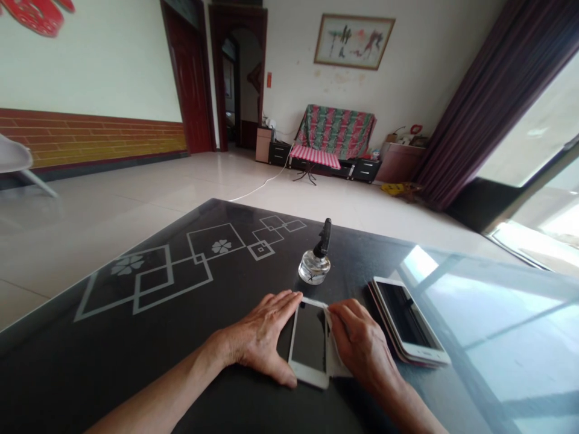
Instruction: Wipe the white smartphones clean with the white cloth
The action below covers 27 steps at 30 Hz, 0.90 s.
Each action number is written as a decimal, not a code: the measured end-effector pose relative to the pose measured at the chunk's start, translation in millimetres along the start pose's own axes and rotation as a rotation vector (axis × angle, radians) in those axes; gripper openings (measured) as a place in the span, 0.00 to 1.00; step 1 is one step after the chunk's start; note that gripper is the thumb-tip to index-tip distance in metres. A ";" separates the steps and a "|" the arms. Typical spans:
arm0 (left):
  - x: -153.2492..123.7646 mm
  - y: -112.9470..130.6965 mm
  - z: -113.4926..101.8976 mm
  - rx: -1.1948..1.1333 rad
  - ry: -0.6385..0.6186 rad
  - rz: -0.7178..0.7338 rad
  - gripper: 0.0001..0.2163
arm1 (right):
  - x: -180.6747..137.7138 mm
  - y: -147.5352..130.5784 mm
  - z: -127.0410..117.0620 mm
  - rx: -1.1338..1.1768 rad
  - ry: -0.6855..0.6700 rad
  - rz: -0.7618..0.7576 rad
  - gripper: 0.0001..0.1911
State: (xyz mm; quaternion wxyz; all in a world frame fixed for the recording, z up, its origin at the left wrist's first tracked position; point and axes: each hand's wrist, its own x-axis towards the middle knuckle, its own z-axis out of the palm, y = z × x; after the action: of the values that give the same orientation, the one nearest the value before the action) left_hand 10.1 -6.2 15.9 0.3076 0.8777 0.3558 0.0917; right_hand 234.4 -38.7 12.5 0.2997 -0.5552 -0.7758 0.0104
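Note:
A white smartphone (310, 340) with a dark screen lies face up on the black tabletop. Along its left edge, my left hand (265, 337) rests with thumb and fingers spread, touching the top and bottom corners. My right hand (359, 340) is closed on a white cloth or tissue (335, 355) and presses it against the phone's right edge. Part of that white piece is hidden under the hand. Just beyond the phone stands a clear spray bottle (315, 267) with a black nozzle, holding clear liquid.
To the right lies a stack of phones (409, 319), a white one on top. The dark glossy table (181, 331) carries grey square and flower patterns. Farther off are a cloth-covered piece of furniture (337, 129), a striped stool (315, 155) and a white chair (13, 155).

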 end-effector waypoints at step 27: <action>-5.3 -2.7 -3.2 -0.046 0.264 0.049 0.40 | -3.9 10.7 -14.9 0.006 -0.016 0.041 0.11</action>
State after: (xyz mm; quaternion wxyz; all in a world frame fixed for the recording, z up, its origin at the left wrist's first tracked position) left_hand 3.5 -6.8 17.1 0.2759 0.8592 0.3693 0.2221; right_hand 251.5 -42.7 19.1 0.2949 -0.5698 -0.7667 0.0231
